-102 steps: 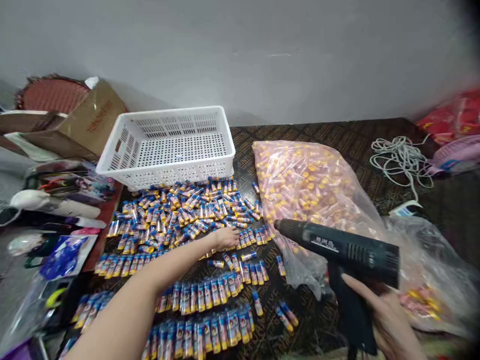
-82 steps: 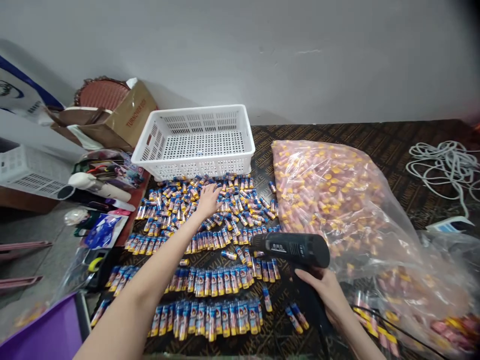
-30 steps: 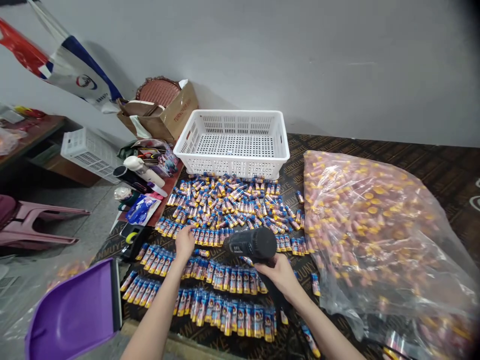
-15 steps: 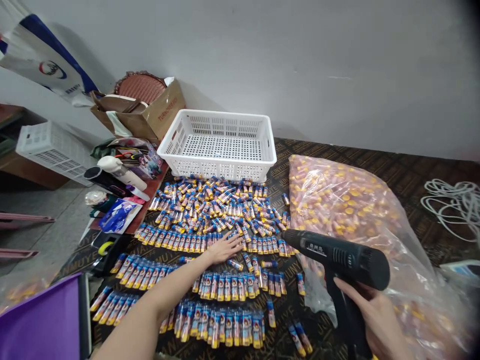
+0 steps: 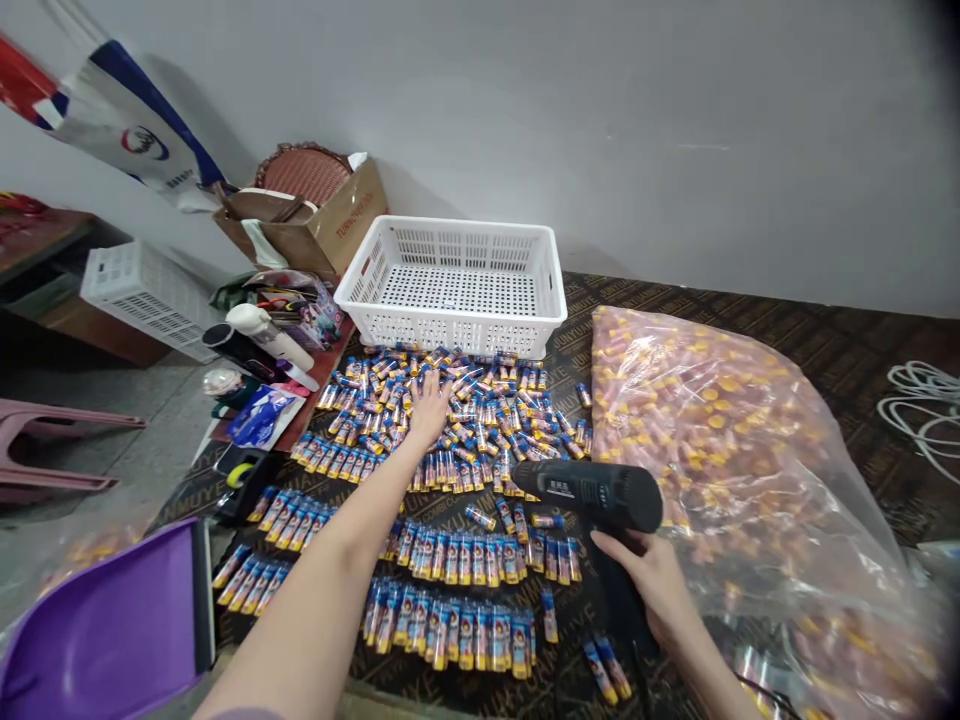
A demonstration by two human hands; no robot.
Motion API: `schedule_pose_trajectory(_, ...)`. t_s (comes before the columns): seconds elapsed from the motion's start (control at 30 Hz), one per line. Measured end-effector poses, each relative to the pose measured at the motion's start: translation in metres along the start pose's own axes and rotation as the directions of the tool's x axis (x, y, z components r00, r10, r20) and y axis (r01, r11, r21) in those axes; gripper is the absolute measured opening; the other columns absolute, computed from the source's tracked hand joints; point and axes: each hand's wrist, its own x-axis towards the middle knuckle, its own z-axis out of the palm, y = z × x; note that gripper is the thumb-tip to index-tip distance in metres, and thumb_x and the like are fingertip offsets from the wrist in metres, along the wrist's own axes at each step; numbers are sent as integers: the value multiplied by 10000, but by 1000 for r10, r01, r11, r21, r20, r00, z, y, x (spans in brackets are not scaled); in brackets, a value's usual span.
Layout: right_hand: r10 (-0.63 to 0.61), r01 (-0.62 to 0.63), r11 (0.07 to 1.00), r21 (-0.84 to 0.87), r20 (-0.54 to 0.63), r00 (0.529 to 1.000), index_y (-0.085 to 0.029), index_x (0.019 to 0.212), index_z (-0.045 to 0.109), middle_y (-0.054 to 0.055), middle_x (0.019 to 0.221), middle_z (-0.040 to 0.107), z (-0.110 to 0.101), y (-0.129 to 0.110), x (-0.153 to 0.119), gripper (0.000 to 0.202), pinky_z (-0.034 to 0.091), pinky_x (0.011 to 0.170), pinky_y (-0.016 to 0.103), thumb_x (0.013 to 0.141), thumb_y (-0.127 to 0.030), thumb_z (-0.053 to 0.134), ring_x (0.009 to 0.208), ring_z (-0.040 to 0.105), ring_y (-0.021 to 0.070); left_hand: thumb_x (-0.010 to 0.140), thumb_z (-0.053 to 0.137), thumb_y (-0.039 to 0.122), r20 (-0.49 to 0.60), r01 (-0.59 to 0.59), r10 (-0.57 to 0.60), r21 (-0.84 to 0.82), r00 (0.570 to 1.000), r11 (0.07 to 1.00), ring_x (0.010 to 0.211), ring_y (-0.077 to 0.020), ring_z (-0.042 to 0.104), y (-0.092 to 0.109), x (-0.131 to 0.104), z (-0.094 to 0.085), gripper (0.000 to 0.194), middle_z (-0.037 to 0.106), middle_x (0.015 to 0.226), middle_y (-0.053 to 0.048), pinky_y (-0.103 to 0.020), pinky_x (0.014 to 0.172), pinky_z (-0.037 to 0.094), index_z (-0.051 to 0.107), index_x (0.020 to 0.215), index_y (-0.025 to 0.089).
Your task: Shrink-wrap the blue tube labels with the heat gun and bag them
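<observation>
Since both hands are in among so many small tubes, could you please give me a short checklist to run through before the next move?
1. Right hand gripping the heat gun by its handle: ok.
2. Nozzle facing away from the plastic bag: ok.
3. Nozzle's line clear of the left forearm: cannot tell; it points to that side, but the heights are unclear.
4. Heat gun switched on or off: cannot tell.
5. All tubes in rows: not ok; the left hand is over a jumbled pile, though the front row is lined up.
</observation>
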Motion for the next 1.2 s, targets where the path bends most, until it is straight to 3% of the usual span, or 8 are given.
schedule_pose_trajectory(0.1, -44, 46, 999, -27, 91, 995, -115, 846, 715, 114, 898, 720, 20, 1, 0, 385, 519, 747, 382, 561, -368, 768, 828, 656, 288, 819, 381, 132, -91, 168, -170, -24, 981, 985, 1359, -293, 176, -20, -13, -22, 465, 286, 1444, -173, -579, 1051, 107, 434, 1279, 167)
schedule_pose_trajectory(0.2, -94, 101, 994, -43, 139, 986, -109, 873, 706, 109, 906, 719, 31, 1, 3, 375, 506, 755, 381, 601, -364, 742, 825, 652, 282, 832, 398, 206, -100, 248, -256, -78, 962, 966, 1337, -300, 223, -40, -50, -41, 438, 320, 1424, -171, -570, 1050, 113, 445, 1266, 172)
schedule_pose_trajectory(0.43, -334, 320, 925, -203, -35, 942, -88, 884, 698, 120, 895, 717, 34, 2, 40, 371, 477, 765, 376, 614, -342, 708, 844, 637, 282, 841, 413, 305, -38, 403, -409, -107, 912, 909, 1249, -309, 354, -76, -164, -55, 395, 431, 1324, -186, -532, 1012, 233, 492, 1200, 160)
schedule_pose_trajectory(0.57, -270, 261, 953, -153, -45, 962, -92, 841, 699, 116, 864, 720, 29, -3, 38, 367, 486, 690, 336, 586, -354, 724, 782, 645, 260, 846, 407, 311, -39, 479, -488, -134, 872, 867, 1223, -299, 385, -85, -204, -57, 377, 463, 1288, -181, -515, 998, 261, 509, 1175, 157)
schedule_pose_trajectory(0.67, -200, 199, 968, -155, 9, 980, -97, 799, 702, 106, 822, 722, 30, -5, 22, 347, 484, 642, 315, 576, -361, 733, 732, 644, 246, 835, 423, 284, -23, 513, -521, -143, 853, 846, 1197, -294, 410, -89, -220, -58, 359, 501, 1251, -172, -495, 995, 278, 532, 1145, 138)
schedule_pose_trajectory(0.77, -203, 214, 964, -158, 78, 976, -98, 812, 702, 99, 832, 721, 42, -3, 7, 350, 482, 658, 312, 568, -346, 742, 746, 642, 242, 828, 430, 269, -14, 522, -532, -165, 847, 837, 1188, -294, 423, -92, -229, -57, 347, 524, 1230, -166, -493, 993, 283, 546, 1129, 140)
schedule_pose_trajectory(1.07, -192, 224, 960, -169, 188, 963, -89, 749, 715, 101, 748, 717, 106, 1, -21, 342, 475, 606, 299, 560, -372, 745, 668, 636, 229, 823, 443, 282, -8, 456, -470, -224, 883, 861, 1185, -284, 433, -107, -249, -53, 344, 545, 1216, -146, -466, 1004, 295, 564, 1115, 145)
schedule_pose_trajectory(1.2, -221, 260, 956, -138, 248, 943, -88, 793, 716, 116, 819, 720, 136, -1, -27, 369, 482, 660, 315, 559, -372, 743, 728, 643, 240, 818, 451, 282, -16, 429, -444, -227, 896, 874, 1175, -284, 439, -121, -259, -59, 338, 547, 1209, -149, -455, 995, 312, 580, 1094, 138)
